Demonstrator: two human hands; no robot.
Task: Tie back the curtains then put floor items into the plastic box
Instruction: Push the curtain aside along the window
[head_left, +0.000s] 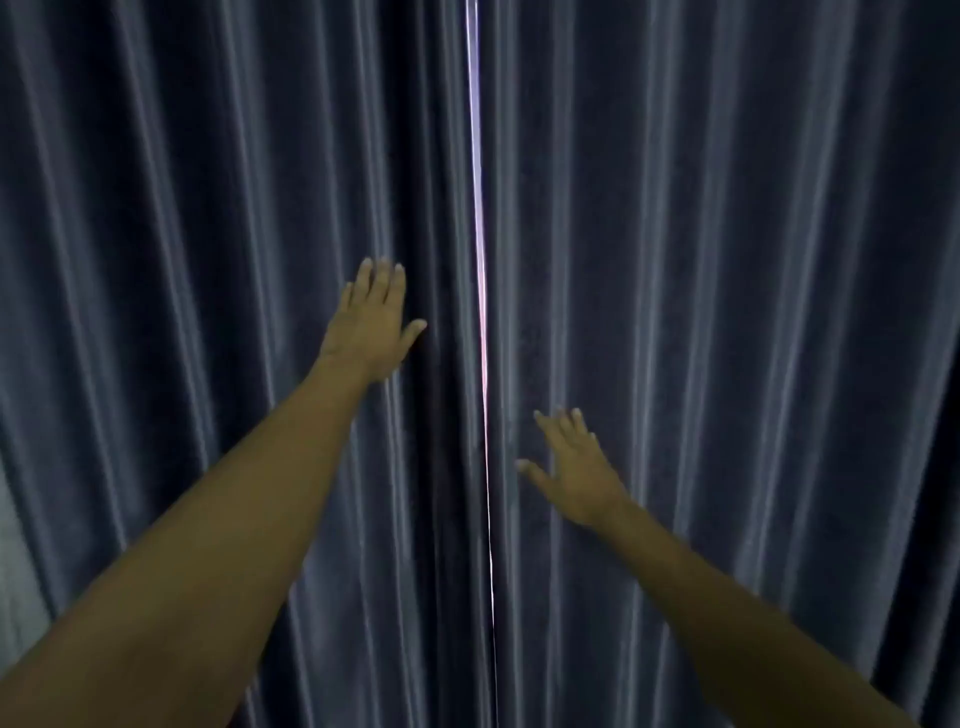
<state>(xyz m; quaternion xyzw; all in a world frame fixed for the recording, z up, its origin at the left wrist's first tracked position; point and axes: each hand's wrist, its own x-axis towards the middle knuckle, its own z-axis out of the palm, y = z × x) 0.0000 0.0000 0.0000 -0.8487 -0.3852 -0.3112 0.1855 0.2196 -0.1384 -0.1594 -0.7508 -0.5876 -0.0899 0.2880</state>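
Both arms outstretched, left hand (371, 325) higher than right hand (576, 467), fingers straight.

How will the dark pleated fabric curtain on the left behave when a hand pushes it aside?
The dark pleated left curtain hangs in soft folds, so it will probably give and bunch, not move stiffly. Its dense, velvety look suggests some weight. The open left hand may slip across it.

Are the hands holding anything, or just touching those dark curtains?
Nothing is held. The left hand and right hand are open with straight fingers, one on each dark blue-grey pleated curtain, beside the bright centre gap.
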